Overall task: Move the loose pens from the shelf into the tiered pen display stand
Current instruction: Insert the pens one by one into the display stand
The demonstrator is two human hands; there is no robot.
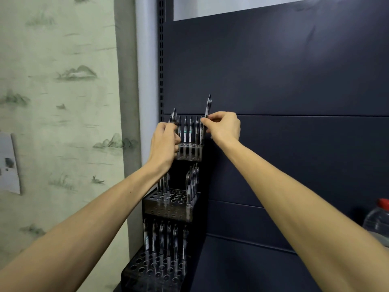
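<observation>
Black and clear plastic make up each pen; pale labels are seen on several barrels, but no writing can be read. One pen [206, 119] is pinched mid-barrel by the right hand [224, 126], tilted, its tip at the right end of the top tier of the stand [168, 204]. Another pen [173, 118] is gripped by the closed left hand [165, 145] at that tier's left end.

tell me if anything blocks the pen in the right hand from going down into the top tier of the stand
Nothing visible does. The right hand pinches the pen at the right end of the top tier, its lower end already at the tier. The neighbouring pens stand just to its left; the left hand is at the far end.
</observation>
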